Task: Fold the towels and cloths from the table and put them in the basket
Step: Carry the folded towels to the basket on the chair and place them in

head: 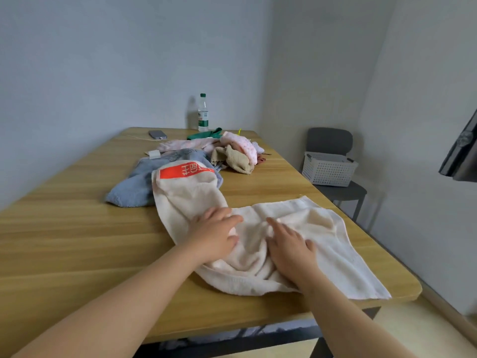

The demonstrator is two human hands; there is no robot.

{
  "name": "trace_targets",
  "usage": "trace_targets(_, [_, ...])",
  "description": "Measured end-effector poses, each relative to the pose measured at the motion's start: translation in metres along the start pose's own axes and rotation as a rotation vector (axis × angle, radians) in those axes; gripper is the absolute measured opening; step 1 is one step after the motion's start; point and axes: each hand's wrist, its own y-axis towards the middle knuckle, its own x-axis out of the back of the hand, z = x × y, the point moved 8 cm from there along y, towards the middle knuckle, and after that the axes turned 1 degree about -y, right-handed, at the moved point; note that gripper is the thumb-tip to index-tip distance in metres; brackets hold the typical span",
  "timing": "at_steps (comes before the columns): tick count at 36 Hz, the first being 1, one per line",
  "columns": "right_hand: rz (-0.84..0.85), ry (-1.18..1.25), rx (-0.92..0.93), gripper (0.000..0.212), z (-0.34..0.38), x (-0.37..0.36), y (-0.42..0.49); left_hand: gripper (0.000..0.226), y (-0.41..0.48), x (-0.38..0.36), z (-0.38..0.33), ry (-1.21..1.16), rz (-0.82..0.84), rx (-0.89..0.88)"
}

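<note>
A long cream towel (320,228) with an orange printed band lies bent across the near right of the wooden table (77,228). My left hand (214,232) rests flat on its middle, fingers spread. My right hand (289,246) lies flat on the bunched part beside it, fingers apart. Under the towel's far end is a blue-grey towel (134,187). Further back sit a tan cloth (238,158), a pink dotted cloth (240,144), a pale pink cloth (185,145) and a green cloth (204,134). The white perforated basket (329,169) stands on a grey chair right of the table.
A water bottle (203,113) stands at the table's far edge. A phone (157,134) with a white cable and a small white charger (154,153) lie at the back left. The grey chair (333,140) is in the corner. A dark object (462,156) juts in at the right.
</note>
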Motion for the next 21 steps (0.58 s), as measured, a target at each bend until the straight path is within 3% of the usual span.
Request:
trace_targets(2, [0.038,-0.064,0.026,0.043,-0.005,-0.006,0.002,0.047,-0.002,-0.02,0.018,-0.008,0.124,0.096])
trace_targets(8, [0.064,-0.122,-0.032,0.047,-0.019,-0.005,0.008,0.048,-0.014,-0.017,0.037,-0.121,0.033,0.163])
trace_targets(12, [0.053,-0.123,-0.045,0.047,-0.019,-0.004,0.007,0.049,-0.026,-0.002,0.047,0.134,-0.048,0.235])
trace_targets(17, [0.026,-0.109,-0.047,0.046,-0.019,-0.001,0.003,0.049,-0.032,0.026,0.052,0.421,0.114,0.403])
trace_targets(21, [0.009,-0.137,-0.026,0.044,-0.012,0.0,0.0,0.037,-0.023,0.042,0.039,0.561,0.133,0.346])
